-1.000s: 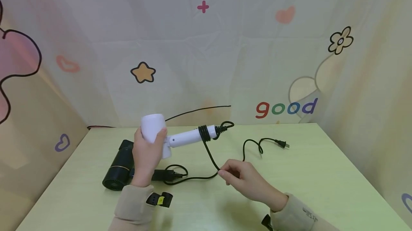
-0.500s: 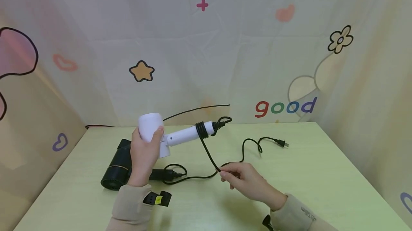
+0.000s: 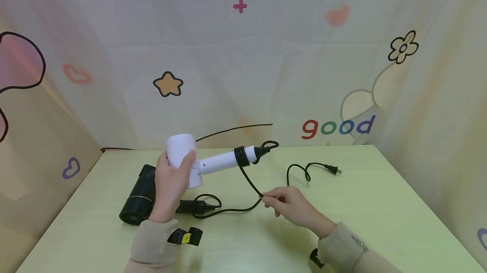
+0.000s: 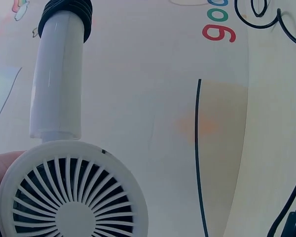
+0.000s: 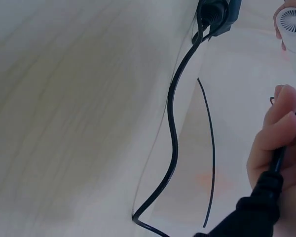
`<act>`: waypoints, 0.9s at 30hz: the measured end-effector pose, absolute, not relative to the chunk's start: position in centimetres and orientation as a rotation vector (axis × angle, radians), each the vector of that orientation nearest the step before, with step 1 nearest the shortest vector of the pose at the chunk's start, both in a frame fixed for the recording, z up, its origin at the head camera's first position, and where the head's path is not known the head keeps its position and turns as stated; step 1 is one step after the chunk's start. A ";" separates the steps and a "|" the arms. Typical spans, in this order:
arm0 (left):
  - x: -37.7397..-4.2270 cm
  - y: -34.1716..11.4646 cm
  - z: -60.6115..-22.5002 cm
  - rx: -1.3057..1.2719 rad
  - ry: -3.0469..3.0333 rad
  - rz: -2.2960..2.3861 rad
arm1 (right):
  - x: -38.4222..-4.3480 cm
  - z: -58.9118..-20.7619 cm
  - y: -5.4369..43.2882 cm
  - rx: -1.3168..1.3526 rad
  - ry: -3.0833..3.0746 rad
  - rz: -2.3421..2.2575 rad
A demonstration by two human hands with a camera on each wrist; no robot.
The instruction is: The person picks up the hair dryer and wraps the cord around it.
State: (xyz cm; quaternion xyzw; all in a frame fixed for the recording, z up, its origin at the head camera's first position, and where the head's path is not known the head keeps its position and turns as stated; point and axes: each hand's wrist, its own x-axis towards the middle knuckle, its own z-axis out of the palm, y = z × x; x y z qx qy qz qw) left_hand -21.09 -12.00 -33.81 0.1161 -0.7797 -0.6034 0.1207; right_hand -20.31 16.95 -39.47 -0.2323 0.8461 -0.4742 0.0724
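A white hair dryer point(image 3: 218, 163) is held up over the table by my left hand point(image 3: 171, 184), which grips its barrel. The handle points right, with several turns of its black cord point(image 3: 241, 156) wound around the far end. From these turns the cord slants down to my right hand point(image 3: 294, 207), where thumb and fingers pinch it. In the right wrist view, the cord's black plug end point(image 5: 254, 210) sticks out below the curled fingers. The dryer's round slotted grille point(image 4: 74, 219) faces the left wrist camera. Part of the barrel is hidden behind my left hand.
A black hair dryer point(image 3: 138, 201) lies on the light wooden table point(image 3: 236, 247), partly behind my left forearm. Its cord point(image 3: 236, 210) runs right, passing behind my right hand, to a two-pin plug point(image 3: 332, 170). A printed curtain point(image 3: 243, 74) encloses the table's back and sides.
My right hand has shifted slightly up and to the right, still pinching the cord. After a small dip to the left, the white hair dryer is back near its earlier place. The winding looks unchanged.
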 end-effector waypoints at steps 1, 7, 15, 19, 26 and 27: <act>-21.0 -11.9 -33.8 0.337 -2.287 -1.762 | -20.5 -39.5 17.0 -0.688 2.543 -1.419; -20.9 -11.7 -33.5 0.302 -2.313 -1.778 | -21.4 -39.5 16.9 -0.647 2.546 -1.391; -20.6 -11.7 -33.3 0.289 -2.336 -1.777 | -22.7 -39.3 16.8 -0.610 2.581 -1.387; -20.4 -11.7 -33.2 0.293 -2.350 -1.771 | -23.4 -39.2 16.8 -0.593 2.608 -1.362; -20.3 -11.6 -33.0 0.280 -2.356 -1.770 | -24.6 -39.1 16.9 -0.569 2.632 -1.347; -20.3 -11.6 -33.0 0.281 -2.360 -1.768 | -24.7 -39.1 16.9 -0.560 2.638 -1.342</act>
